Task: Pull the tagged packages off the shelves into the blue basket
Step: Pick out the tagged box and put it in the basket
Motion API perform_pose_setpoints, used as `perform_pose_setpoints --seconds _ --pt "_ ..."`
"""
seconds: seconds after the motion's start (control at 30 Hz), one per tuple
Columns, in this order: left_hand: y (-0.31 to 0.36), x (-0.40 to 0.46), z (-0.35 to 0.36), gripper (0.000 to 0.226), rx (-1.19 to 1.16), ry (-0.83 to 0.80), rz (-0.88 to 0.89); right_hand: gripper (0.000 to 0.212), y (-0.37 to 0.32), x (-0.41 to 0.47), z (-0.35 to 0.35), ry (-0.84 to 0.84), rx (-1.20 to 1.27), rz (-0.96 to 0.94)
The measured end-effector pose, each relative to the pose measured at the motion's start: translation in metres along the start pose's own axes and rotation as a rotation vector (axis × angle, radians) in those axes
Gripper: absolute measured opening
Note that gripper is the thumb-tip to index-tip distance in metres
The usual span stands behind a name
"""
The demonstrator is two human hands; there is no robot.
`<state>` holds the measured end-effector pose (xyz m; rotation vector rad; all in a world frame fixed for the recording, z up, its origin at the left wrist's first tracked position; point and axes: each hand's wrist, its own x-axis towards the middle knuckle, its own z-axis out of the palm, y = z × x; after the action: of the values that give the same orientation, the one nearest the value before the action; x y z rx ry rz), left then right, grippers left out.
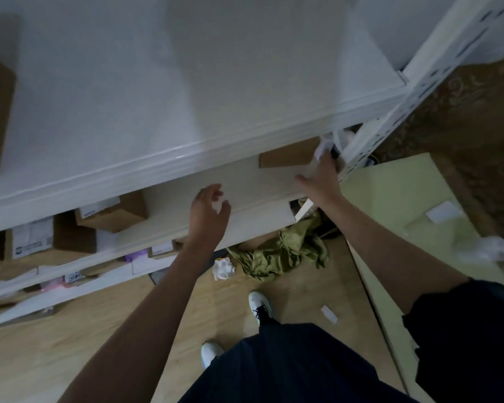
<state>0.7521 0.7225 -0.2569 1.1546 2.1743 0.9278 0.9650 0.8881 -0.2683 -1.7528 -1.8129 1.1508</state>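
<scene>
Lighting: dim, cool, bluish cast. Soft broad shadows across the top shelf (157, 82); faint sheen along its front edge. Lower tiers darker. Focus: soft throughout, motion blur on both hands and labels, unreadable. Distortion: wide-angle bowing, upright post (419, 77) slanted at right edge.

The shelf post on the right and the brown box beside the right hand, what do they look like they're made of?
The shelf post looks like white-painted metal: a slim angled strip with rows of punched slots. The brown box looks like plain matte cardboard, flat tan with crisp edges. Blur leaves both somewhat uncertain.
</scene>
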Motion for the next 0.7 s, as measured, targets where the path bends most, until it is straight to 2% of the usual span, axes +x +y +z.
perform_pose_setpoints --seconds 0.07,0.17,0.23,0.37,0.47,0.57,0.63,0.7 --pt "0.028 0.027 0.013 0.05 0.001 -0.081 0.044 0.103 -0.007 0.017 -0.006 -0.001 0.018 0.034" --pt "0.066 0.06 0.032 0.062 0.009 -0.132 0.029 0.09 -0.019 0.029 -0.008 0.004 -0.036 -0.001" --pt "0.085 0.074 0.043 0.058 0.048 -0.156 0.021 0.081 -0.026 0.03 -0.009 -0.032 -0.074 -0.041" --pt "0.095 0.08 0.05 0.056 0.079 -0.169 -0.035 0.078 -0.029 0.021 -0.013 -0.063 -0.053 -0.126" --pt "0.084 0.063 0.045 0.06 -0.006 -0.108 0.021 0.075 -0.024 0.0 -0.011 -0.082 -0.042 -0.191" --pt "0.072 0.024 0.039 0.077 -0.043 -0.065 0.079 0.079 -0.012 -0.033 -0.002 -0.094 -0.061 -0.248" --pt "0.064 -0.01 0.034 0.088 -0.065 -0.072 0.053 0.082 0.001 -0.055 0.006 -0.126 -0.055 -0.267" --pt "0.053 -0.043 0.029 0.091 -0.092 -0.081 0.027 0.085 0.011 -0.076 0.011 -0.161 -0.054 -0.277"
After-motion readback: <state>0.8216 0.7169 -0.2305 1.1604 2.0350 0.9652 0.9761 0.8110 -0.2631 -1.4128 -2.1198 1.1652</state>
